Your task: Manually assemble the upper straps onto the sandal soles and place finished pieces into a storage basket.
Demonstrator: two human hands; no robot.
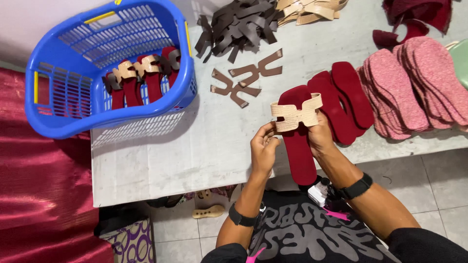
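Both hands hold a dark red insole (pixel 298 151) above the table's front edge. A beige strap piece (pixel 297 113) lies across its upper part. My left hand (pixel 263 148) pinches the strap's left end against the insole's edge. My right hand (pixel 321 134) grips the insole and strap from the right side. More dark red insoles (pixel 347 100) lie overlapped just beyond my right hand.
A blue plastic basket (pixel 58 117) at the table's left holds several strapped insoles (pixel 141 80). Brown strap pieces (pixel 243 80) lie mid-table, a dark pile (pixel 239 24) and beige ones (pixel 309 9) behind. Pink soles (pixel 419 83) are stacked right. The white table (pixel 185 151) stands on a tiled floor beside red cloth (pixel 39 195).
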